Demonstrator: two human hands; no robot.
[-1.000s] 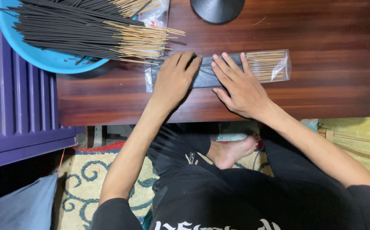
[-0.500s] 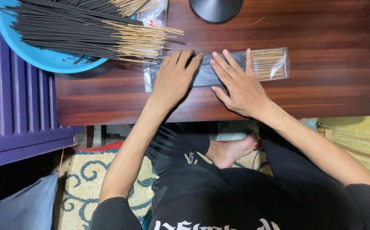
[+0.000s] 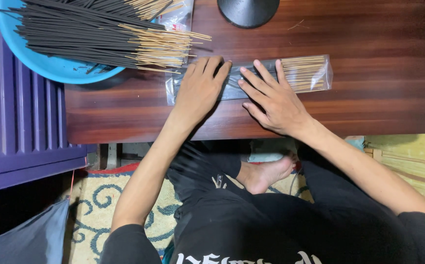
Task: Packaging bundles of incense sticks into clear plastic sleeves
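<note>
A clear plastic packet of black incense sticks lies across the dark wooden table, its bamboo ends pointing right. My left hand lies flat on the packet's left half, fingers together. My right hand rests palm down on the packet's middle, fingers spread toward the upper left. Both hands press on the packet rather than grip it. The two hands nearly touch at the fingertips.
A blue basin at the table's upper left holds a pile of loose black incense sticks overhanging its rim. A black round object sits at the far edge. A purple ribbed panel stands on the left. My crossed legs lie below the table.
My right hand's fingers have slid slightly left along the packet and drawn closer together. The left hand has stayed put.
</note>
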